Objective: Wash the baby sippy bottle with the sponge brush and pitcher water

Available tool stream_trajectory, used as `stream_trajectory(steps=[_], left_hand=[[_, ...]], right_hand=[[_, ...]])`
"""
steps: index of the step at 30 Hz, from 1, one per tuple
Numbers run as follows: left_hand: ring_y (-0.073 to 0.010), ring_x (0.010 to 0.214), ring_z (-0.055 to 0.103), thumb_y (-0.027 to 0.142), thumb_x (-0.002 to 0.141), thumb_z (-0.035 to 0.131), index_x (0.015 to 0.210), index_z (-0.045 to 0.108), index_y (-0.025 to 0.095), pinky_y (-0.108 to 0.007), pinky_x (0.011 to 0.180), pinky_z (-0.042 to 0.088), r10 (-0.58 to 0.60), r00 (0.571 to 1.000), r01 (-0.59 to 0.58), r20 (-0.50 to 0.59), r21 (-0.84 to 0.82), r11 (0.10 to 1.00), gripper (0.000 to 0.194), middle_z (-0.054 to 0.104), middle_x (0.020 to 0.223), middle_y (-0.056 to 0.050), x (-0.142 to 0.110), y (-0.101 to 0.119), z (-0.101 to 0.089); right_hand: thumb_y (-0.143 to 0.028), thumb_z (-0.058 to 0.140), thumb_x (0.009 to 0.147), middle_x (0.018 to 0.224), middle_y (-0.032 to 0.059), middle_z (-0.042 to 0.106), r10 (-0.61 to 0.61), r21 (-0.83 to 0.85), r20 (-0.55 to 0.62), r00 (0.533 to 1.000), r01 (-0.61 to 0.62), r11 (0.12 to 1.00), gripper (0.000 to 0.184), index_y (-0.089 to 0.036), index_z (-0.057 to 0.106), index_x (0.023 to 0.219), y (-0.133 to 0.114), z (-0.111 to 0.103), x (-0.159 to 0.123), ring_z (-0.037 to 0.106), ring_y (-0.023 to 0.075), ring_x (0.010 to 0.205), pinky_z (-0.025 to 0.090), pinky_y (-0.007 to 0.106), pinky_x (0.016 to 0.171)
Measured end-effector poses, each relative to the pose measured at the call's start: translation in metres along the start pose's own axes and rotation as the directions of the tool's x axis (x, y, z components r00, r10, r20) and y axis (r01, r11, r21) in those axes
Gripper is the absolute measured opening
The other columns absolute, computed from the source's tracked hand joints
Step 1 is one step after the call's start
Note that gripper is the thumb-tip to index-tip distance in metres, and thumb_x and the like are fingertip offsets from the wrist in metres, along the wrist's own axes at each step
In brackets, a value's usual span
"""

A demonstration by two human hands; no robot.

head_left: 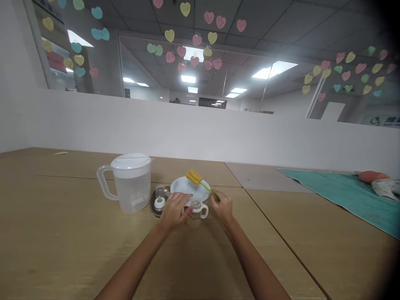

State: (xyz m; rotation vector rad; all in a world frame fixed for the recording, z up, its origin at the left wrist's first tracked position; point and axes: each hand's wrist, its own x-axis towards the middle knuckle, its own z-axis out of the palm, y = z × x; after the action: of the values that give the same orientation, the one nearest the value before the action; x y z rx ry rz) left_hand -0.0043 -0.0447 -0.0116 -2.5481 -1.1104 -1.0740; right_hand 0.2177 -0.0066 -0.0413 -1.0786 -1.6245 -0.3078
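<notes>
My left hand (174,209) is beside a clear baby bottle (195,217) with white side handles and red print. Its thumb and fingers are spread about the bottle's left handle; the thumb seems to touch the bottle. The bottle is upright and its mouth is uncapped. My right hand (223,206) grips the green handle of a bottle brush (204,185), whose yellow sponge head points up and left over a white bowl (177,183). Left of my left hand, a dark round tray (153,208) bears a white-collared bottle nipple (159,203) and a clear cap (160,191).
A translucent lidded pitcher (133,187) stands to the left on the wooden table (78,233). At far right lies a teal cloth (331,191) with a reddish round object (373,176) and pale fabric (386,188). A white wall (156,129) rises behind the table.
</notes>
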Motion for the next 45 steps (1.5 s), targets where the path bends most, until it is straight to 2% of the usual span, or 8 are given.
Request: stream_trajectory(steps=[4,9,15,20,25,33,38,45], left_hand=[[-0.0257,0.104,0.05,0.045,0.086,0.041,0.126,0.046,0.016,-0.041,0.092,0.034,0.04,0.998,-0.039,0.043,-0.035,0.999,0.049,0.057,0.115,-0.014,-0.004,0.008,0.013],[-0.0265,0.105,0.049,0.045,0.085,0.044,0.134,0.034,0.016,-0.042,0.091,0.036,-0.047,0.999,0.047,0.003,-0.085,0.995,0.057,0.055,0.116,-0.014,-0.01,0.003,0.02],[-0.0263,0.104,0.051,0.045,0.084,0.047,0.122,0.048,0.02,-0.039,0.088,0.038,-0.096,0.995,0.092,-0.04,-0.096,0.991,0.046,0.059,0.11,-0.011,-0.01,0.004,0.022],[-0.0252,0.103,0.052,0.046,0.081,0.051,0.12,0.05,0.019,-0.038,0.089,0.039,-0.194,0.981,0.184,-0.024,-0.213,0.96,0.047,0.059,0.112,-0.01,-0.012,0.003,0.027],[-0.023,0.096,0.057,0.051,0.076,0.055,0.116,0.054,0.018,-0.033,0.082,0.045,-0.329,0.942,0.332,0.072,-0.358,0.873,0.052,0.058,0.112,-0.011,-0.009,0.002,0.028],[-0.0202,0.08,0.058,0.055,0.067,0.062,0.104,0.064,0.02,-0.029,0.072,0.043,-0.35,0.914,0.403,0.203,-0.379,0.833,0.051,0.066,0.091,-0.004,-0.004,0.006,0.015],[-0.018,0.07,0.056,0.058,0.061,0.065,0.093,0.063,0.018,-0.027,0.065,0.041,-0.402,0.899,0.438,0.176,-0.33,0.836,0.051,0.063,0.08,-0.003,-0.005,0.009,0.013],[-0.0199,0.079,0.06,0.054,0.061,0.067,0.092,0.05,0.021,-0.027,0.065,0.042,-0.397,0.899,0.438,0.185,-0.386,0.812,0.049,0.064,0.088,-0.001,-0.009,0.014,0.017]], right_hand=[[-0.027,0.044,0.083,0.086,0.0073,0.07,0.014,-0.008,0.03,0.999,-0.014,1.0,0.027,-0.017,0.068,0.089,0.0,0.005,-0.003,0.065,0.0159,0.074,0.049,0.023,0.067],[-0.026,0.045,0.082,0.086,0.0062,0.07,0.026,-0.036,0.05,0.998,-0.024,0.999,0.025,-0.018,0.068,0.09,0.004,0.006,-0.004,0.065,0.0158,0.074,0.049,0.023,0.066],[-0.027,0.046,0.082,0.086,0.0053,0.07,0.092,-0.031,0.018,0.996,-0.091,0.995,0.025,-0.018,0.068,0.089,0.006,0.001,0.002,0.065,0.0161,0.073,0.049,0.023,0.067],[-0.027,0.045,0.081,0.085,0.0051,0.07,0.107,-0.025,-0.012,0.994,-0.107,0.994,0.026,-0.017,0.068,0.087,0.005,-0.002,0.006,0.065,0.0163,0.072,0.048,0.024,0.066],[-0.027,0.045,0.082,0.084,0.005,0.07,0.1,-0.016,0.009,0.995,-0.1,0.995,0.026,-0.017,0.068,0.088,0.005,-0.001,0.003,0.065,0.0159,0.073,0.048,0.023,0.066],[-0.028,0.044,0.081,0.091,0.0055,0.069,0.174,0.028,0.045,0.984,-0.176,0.984,0.029,-0.016,0.068,0.091,0.005,-0.003,0.0,0.065,0.017,0.081,0.048,0.025,0.073],[-0.03,0.044,0.081,0.089,0.0059,0.07,0.192,-0.004,0.045,0.98,-0.192,0.981,0.03,-0.016,0.068,0.091,0.001,-0.007,0.003,0.064,0.0169,0.078,0.047,0.024,0.073],[-0.028,0.04,0.081,0.086,0.0062,0.068,0.148,0.001,0.036,0.988,-0.148,0.989,0.032,-0.015,0.067,0.094,-0.005,-0.01,0.004,0.061,0.0149,0.073,0.044,0.022,0.069]])
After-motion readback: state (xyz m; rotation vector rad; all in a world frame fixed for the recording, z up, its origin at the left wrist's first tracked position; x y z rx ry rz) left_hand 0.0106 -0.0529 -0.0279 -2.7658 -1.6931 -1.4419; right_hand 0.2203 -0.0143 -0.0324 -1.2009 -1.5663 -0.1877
